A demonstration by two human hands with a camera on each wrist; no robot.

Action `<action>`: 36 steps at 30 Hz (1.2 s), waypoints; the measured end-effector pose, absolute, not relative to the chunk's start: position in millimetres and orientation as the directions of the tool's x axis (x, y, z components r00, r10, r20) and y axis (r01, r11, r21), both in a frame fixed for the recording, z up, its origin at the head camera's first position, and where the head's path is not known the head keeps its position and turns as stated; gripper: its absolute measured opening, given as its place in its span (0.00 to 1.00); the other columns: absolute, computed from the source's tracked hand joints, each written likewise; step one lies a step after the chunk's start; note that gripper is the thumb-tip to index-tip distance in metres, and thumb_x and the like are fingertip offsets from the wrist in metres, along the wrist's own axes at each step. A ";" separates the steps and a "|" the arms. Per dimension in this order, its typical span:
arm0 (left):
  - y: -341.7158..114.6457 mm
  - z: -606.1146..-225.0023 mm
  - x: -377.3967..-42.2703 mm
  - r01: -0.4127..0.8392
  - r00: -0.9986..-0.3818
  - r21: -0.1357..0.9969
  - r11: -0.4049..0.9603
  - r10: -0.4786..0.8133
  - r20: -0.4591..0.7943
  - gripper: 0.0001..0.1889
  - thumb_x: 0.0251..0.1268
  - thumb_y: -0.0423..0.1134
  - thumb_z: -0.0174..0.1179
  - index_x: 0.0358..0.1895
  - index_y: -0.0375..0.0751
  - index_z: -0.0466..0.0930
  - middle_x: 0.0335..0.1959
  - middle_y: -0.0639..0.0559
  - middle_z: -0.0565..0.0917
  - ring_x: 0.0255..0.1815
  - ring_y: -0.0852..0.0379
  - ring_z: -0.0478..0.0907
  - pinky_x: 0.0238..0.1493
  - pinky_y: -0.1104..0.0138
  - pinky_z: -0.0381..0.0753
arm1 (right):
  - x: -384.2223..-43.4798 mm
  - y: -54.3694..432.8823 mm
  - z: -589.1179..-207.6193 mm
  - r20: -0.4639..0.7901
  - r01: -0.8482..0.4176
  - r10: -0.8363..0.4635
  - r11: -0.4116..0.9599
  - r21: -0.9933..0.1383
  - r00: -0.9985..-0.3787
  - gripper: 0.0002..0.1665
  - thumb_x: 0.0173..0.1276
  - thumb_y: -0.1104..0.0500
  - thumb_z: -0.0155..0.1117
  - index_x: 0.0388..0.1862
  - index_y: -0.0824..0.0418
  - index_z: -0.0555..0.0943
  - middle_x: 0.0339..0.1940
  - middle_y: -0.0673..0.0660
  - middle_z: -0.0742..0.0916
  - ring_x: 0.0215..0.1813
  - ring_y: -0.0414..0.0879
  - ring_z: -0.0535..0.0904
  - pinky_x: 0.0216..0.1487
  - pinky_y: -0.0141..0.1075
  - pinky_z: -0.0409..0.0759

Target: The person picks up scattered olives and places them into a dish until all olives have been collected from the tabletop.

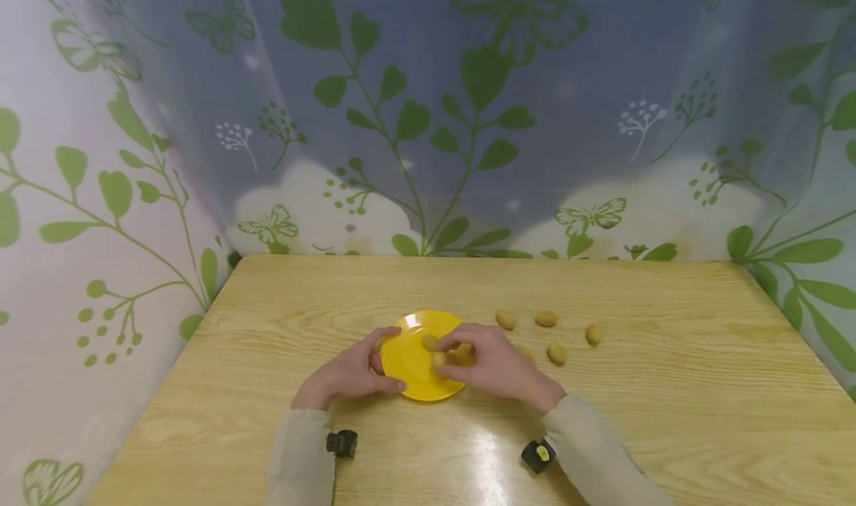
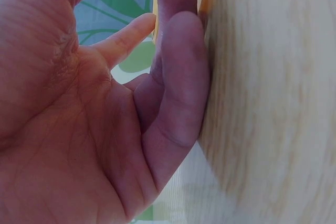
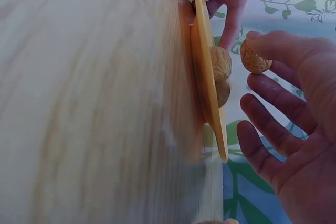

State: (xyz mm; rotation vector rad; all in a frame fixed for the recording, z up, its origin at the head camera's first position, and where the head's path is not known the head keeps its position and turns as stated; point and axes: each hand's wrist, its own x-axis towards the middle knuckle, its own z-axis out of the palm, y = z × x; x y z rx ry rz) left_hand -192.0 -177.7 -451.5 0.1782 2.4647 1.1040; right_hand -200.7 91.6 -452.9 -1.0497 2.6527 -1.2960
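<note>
A yellow plate (image 1: pixel 417 391) lies on the wooden table in the head view. My left hand (image 1: pixel 351 368) holds its left side, thumb at the near rim and index finger at the far rim. Over the plate, my right hand (image 1: pixel 495 361) pinches a walnut (image 3: pixel 255 59) between thumb and index finger; its other fingers are spread. Two walnuts (image 3: pixel 221 64) rest on the plate in the right wrist view, one partly behind the other. From the left wrist, the left fingers (image 2: pixel 184 77) are seen bent at the plate's edge, low against the tabletop.
To the right of the plate, several loose walnuts (image 1: pixel 556 354) are scattered on the table (image 1: pixel 669 402). One of them (image 1: pixel 524 352) is partly hidden behind the right hand. A curtain (image 1: pixel 428 119) with leaves and butterflies hangs behind the table and along its sides.
</note>
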 end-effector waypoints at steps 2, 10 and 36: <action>-177.8 -451.2 -191.9 -0.051 -0.898 0.737 0.674 0.291 -0.329 0.48 0.53 0.45 0.78 0.78 0.54 0.62 0.34 0.48 0.79 0.32 0.54 0.74 0.41 0.65 0.72 | -201.4 89.0 -453.7 0.267 -0.563 -0.570 0.439 -0.700 -0.777 0.17 0.62 0.55 0.78 0.50 0.55 0.89 0.47 0.48 0.91 0.47 0.45 0.85 0.45 0.36 0.81; -178.2 -449.9 -191.4 -0.048 -0.894 0.747 0.663 0.305 -0.328 0.48 0.53 0.45 0.78 0.78 0.52 0.61 0.33 0.48 0.79 0.29 0.55 0.75 0.37 0.65 0.74 | -203.1 81.6 -457.2 0.288 -0.583 -0.574 0.435 -0.686 -0.767 0.14 0.62 0.55 0.78 0.47 0.53 0.89 0.44 0.48 0.91 0.44 0.45 0.84 0.43 0.35 0.80; -180.5 -451.0 -192.9 -0.052 -0.881 0.770 0.636 0.333 -0.335 0.49 0.55 0.44 0.77 0.79 0.50 0.59 0.32 0.48 0.80 0.28 0.56 0.75 0.36 0.66 0.74 | -206.2 71.3 -459.6 0.186 -0.618 -0.652 0.532 -0.579 -0.735 0.09 0.64 0.53 0.75 0.43 0.51 0.89 0.42 0.44 0.91 0.41 0.39 0.78 0.51 0.37 0.74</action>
